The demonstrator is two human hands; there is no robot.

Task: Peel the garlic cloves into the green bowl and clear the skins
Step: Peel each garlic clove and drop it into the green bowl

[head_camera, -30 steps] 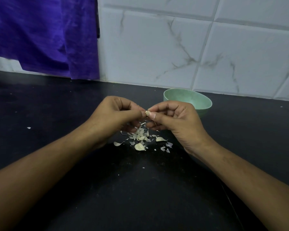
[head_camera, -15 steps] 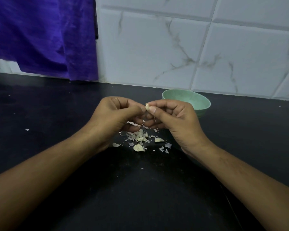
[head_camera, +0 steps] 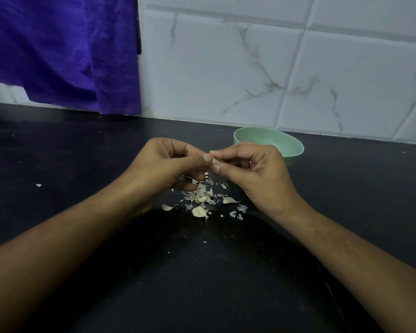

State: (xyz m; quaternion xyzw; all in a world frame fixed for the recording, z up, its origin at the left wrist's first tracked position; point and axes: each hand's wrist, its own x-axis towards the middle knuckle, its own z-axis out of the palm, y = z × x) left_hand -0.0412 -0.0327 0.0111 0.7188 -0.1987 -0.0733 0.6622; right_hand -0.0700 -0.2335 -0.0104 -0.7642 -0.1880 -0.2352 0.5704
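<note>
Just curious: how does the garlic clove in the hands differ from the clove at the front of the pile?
The held clove is pinched between left hand and right hand; the front clove lies on the counter. The held clove is mostly hidden by fingers; the front clove shows whole. Both are pale.

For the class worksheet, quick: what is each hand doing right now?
Left hand: pinching the garlic clove.
Right hand: pinching the same clove.

The black tabletop (head_camera: 82,152) carries a green bowl (head_camera: 282,145) toward its far edge, a small heap of pale garlic skins (head_camera: 201,197) nearer, a few cloves (head_camera: 199,211) lying at the heap's near side, and one stray white scrap (head_camera: 38,185) well off to the left.
</note>
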